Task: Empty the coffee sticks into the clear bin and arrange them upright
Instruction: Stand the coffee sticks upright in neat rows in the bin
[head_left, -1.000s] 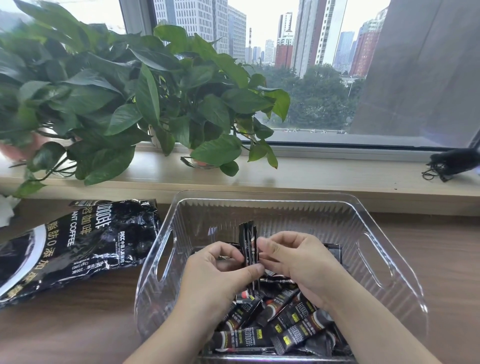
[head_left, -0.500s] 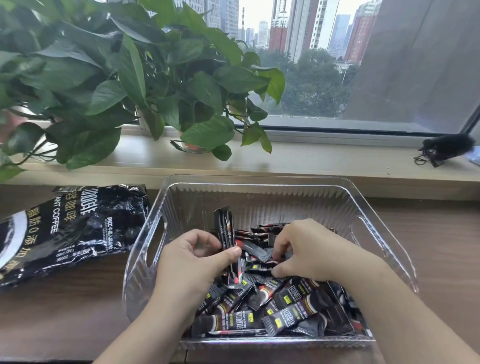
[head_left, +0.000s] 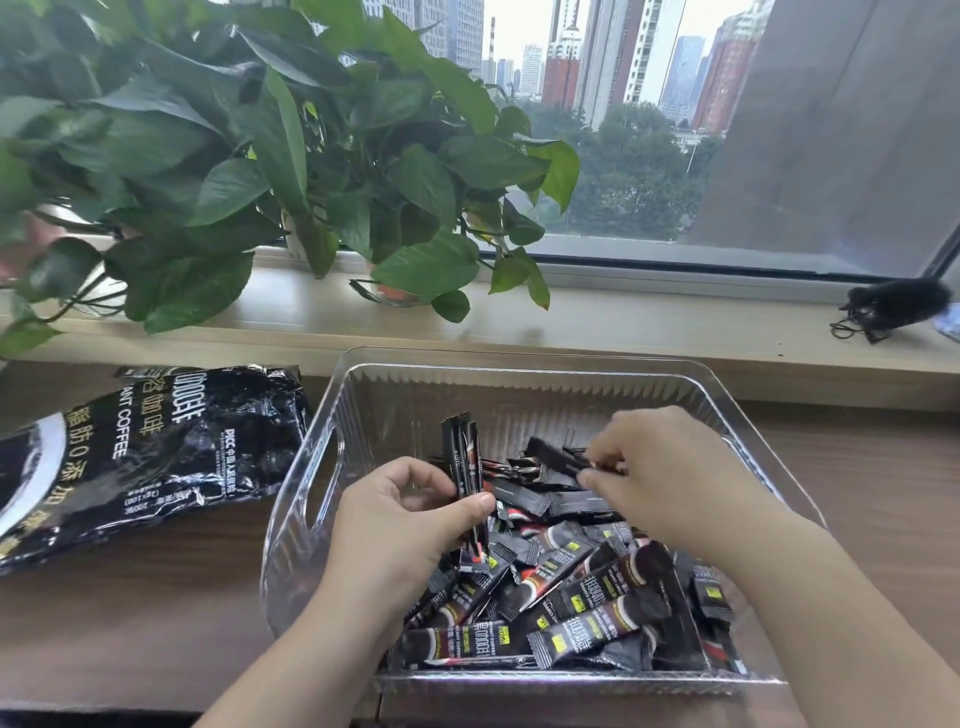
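Observation:
A clear ribbed bin (head_left: 519, 374) with cut-out handles stands on the wooden table. Several black coffee sticks (head_left: 582, 608) lie in a loose heap inside it. My left hand (head_left: 400, 525) grips a small bundle of sticks (head_left: 462, 452) held upright, thumb across their front. My right hand (head_left: 670, 473) is over the heap and pinches one black stick (head_left: 556, 457) by its end, lifting it at a slant.
A black instant-coffee bag (head_left: 135, 457) lies flat left of the bin. Leafy potted plants (head_left: 270, 156) spread over the windowsill behind. A small black object (head_left: 893, 306) sits on the sill at the right. Bare wooden table (head_left: 883, 493) shows right of the bin.
My right hand left the upright bundle, reached into the heap and lifted one stick toward the back. My left hand kept holding the bundle upright. The camera view shifted slightly downward.

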